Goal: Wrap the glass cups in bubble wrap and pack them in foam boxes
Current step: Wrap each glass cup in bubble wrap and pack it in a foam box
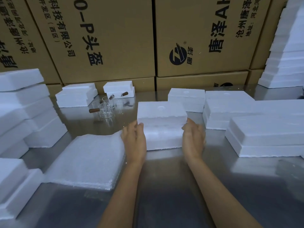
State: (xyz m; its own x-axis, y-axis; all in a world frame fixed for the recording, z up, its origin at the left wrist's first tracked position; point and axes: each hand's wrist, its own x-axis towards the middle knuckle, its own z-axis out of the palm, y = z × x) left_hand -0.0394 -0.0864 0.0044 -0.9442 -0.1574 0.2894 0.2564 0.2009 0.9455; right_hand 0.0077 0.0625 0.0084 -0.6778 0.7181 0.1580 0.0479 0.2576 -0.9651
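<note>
Nearest, low left: bubble wrap [87, 160], a soft limp stack on the steel surface [164, 186]. Beyond it, glass cups [107, 106] with wooden handles, clustered bare near the cardboard cartons [115, 38]; probably slick and breakable, best lifted by the body, not the handle. Left hand [134, 139] curled round the left end of a closed foam box [162, 124], centre. Right hand [194, 137] cupping its right end, fingers bent against it. Likely light and crumbly, so gripped gently at both ends. Right: more foam boxes stacked.
</note>
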